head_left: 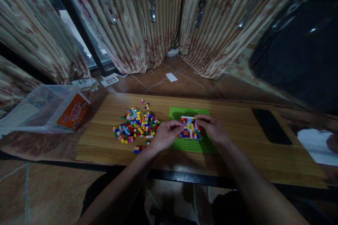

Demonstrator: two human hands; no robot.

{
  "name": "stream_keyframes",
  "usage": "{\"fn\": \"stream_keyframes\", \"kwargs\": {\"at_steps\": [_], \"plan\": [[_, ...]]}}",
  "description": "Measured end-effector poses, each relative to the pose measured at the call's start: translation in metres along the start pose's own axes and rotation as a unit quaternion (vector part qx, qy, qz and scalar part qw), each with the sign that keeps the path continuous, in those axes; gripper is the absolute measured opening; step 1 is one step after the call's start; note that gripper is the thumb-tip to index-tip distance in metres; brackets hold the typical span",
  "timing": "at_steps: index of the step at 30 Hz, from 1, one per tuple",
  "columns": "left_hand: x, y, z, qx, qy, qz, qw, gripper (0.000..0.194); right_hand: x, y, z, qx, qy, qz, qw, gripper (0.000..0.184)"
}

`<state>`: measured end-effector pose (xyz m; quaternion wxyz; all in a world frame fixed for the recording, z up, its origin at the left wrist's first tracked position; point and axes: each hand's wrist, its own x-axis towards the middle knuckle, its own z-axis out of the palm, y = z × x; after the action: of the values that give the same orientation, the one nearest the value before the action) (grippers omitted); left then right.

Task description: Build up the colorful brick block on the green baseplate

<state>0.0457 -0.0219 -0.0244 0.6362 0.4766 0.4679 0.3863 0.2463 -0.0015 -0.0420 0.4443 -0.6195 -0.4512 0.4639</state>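
A flat block built of many-coloured toy bricks (190, 130) sits over a green studded baseplate (194, 146) on the wooden table. My left hand (168, 134) is at the block's left edge, thumb and forefinger pinched together. Whatever is between those fingertips is too small to make out. From the other side, my right hand (212, 128) grips the block, its fingers at the upper right corner and right edge. Part of that side is hidden behind the fingers. Beside my left hand lies a pile of loose toy bricks (139, 123), in many colours.
A dark flat slab, perhaps a phone (271, 126), lies on the table's right part. Left of the wooden table (97, 130) stands a clear plastic bin (47, 109) with an orange label. Curtains (158, 31) hang beyond, and metal clips (151, 5) dangle overhead.
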Motion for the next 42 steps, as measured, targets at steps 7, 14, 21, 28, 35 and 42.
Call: {"fn": "stream_keyframes", "kwargs": {"at_steps": [7, 14, 21, 28, 35, 42], "plan": [[0.000, 0.004, 0.001, -0.002, 0.003, -0.011, 1.000, 0.007, -0.002, 0.003, 0.003, 0.019, 0.004, -0.006, 1.000, 0.034], [-0.004, 0.016, -0.006, 0.010, 0.014, -0.011, 1.000, 0.007, 0.004, 0.003, -0.015, 0.035, 0.005, 0.013, 0.999, 0.043], [0.001, 0.020, -0.037, 0.105, 0.027, 0.044, 0.993, 0.019, 0.008, 0.000, -0.016, 0.014, 0.063, 0.020, 0.998, 0.045], [-0.004, 0.031, -0.088, 0.321, -0.045, 0.088, 0.942, 0.014, 0.000, -0.004, -0.014, -0.037, 0.057, -0.019, 0.998, 0.031], [-0.010, 0.029, -0.078, 0.474, -0.098, 0.111, 0.868, 0.035, -0.002, -0.006, -0.015, -0.064, 0.044, -0.037, 0.996, 0.028], [-0.017, 0.032, -0.074, 0.532, -0.150, 0.118, 0.825, 0.029, 0.000, -0.003, -0.016, -0.070, 0.041, -0.054, 0.995, 0.027]]}}
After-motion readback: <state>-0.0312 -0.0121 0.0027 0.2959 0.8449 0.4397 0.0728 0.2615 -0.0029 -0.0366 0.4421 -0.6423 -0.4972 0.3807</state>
